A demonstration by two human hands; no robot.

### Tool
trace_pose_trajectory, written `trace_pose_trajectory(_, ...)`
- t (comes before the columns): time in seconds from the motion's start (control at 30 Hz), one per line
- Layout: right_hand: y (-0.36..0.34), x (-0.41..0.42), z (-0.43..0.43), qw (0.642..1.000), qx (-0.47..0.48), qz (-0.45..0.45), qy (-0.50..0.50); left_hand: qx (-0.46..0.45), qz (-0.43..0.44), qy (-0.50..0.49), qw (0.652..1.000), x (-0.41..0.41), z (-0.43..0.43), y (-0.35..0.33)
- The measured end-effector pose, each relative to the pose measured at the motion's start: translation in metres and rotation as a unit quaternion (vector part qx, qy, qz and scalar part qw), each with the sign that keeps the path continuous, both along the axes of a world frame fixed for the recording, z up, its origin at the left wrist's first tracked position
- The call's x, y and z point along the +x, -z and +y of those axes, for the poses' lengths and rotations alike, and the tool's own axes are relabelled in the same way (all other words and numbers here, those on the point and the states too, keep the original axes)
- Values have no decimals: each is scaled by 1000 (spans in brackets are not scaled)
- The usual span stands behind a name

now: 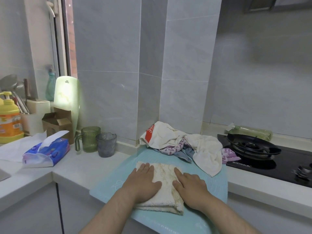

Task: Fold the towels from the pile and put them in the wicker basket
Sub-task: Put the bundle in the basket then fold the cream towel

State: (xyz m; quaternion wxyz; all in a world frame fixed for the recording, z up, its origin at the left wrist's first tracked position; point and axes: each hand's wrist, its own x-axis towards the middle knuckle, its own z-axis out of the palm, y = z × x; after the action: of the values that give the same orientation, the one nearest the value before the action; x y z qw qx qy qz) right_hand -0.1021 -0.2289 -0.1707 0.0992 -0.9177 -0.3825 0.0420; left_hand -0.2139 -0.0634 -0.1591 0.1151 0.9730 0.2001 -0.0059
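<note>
Item: folded cream towel (pixel 166 173), laid flat on a pale teal mat (pixel 108 188) at the near edge of a white countertop (pixel 76 166); brownish staining is noted along its upper layer. Left hand (pixel 145 180): placed palm down on the towel's left half, fingers straight and together, nothing gripped. Right hand (pixel 190 184): likewise flat with fingers extended, laid over the towel's right edge and partly on the mat. Pile of towels (pixel 185 144): unfolded, heaped at the mat's far right corner against the tiled wall (white cloth on top, one piece with red print, purple-patterned and blue-grey pieces beneath); one white end is draped down over the mat's right side. Black gas hob (pixel 278 168): set into the counter just right of the pile. Green ribbed mug (pixel 88 139) and grey cup (pixel 106 146): stood side by side left of the mat. Blue tissue pack (pixel 49 152): lying further left, one sheet pulled up. Yellow pump bottle (pixel 10 120): at the far left edge.
</note>
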Motion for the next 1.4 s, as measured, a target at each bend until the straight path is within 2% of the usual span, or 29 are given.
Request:
trace_pose_trajectory(0.2,-7,-6,3,996,37,65,42,23,17,-13,1000,3,-4,5)
trace_pose_trajectory(0.3,-9,-16,3,967,177,132,124,12,2,-22,1000,4,-5,6)
trace_pose_trajectory(0.37,-20,-22,3,952,206,160,161,-29,-45,-35,998,4,-7,2)
trace_pose_trajectory(0.47,-26,-24,12,916,236,273,176,-135,-138,-71,979,0,-5,-4)
trace_pose_trajectory(0.53,-31,-27,17,916,237,277,165,-198,-194,-86,957,-3,-2,-3)
trace_pose_trajectory(0.6,-36,-27,20,921,243,271,136,-279,-262,-110,917,-7,-1,-2)
trace_pose_trajectory(0.67,-46,-26,18,929,250,257,87,-315,-311,-123,888,-11,4,-4)
trace_pose_trajectory(0.83,-87,-18,4,945,267,186,-6,-288,-370,-86,879,-19,13,-27)
trace_pose_trajectory(0.9,-106,-16,-5,952,247,171,-50,-279,-348,-42,894,-22,11,-44)
trace_pose_trajectory(0.97,-127,-17,-15,955,221,178,-83,-319,-300,13,899,-25,9,-62)
trace_pose_trajectory(1.07,-149,-17,-28,948,200,223,-109,-463,-217,82,855,-32,-2,-81)
trace_pose_trajectory(1.13,-157,-18,-34,946,196,231,-115,-562,-186,89,801,-35,-9,-82)
trace_pose_trajectory(1.2,-158,-16,-38,941,220,231,-115,-628,-199,82,748,-34,-16,-76)
trace_pose_trajectory(1.27,-143,-10,-41,918,304,244,-74,-674,-212,59,705,-33,-22,-66)
trace_pose_trajectory(1.3,-130,-4,-43,888,366,278,-32,-697,-215,39,683,-32,-24,-59)
trace_pose_trajectory(1.33,-113,3,-45,838,419,350,18,-726,-216,15,653,-32,-26,-50)
trace_pose_trajectory(1.37,-95,8,-46,773,441,452,64,-751,-219,-12,623,-32,-28,-40)
trace_pose_trajectory(1.4,-78,8,-46,719,428,538,101,-767,-217,-39,603,-31,-30,-31)
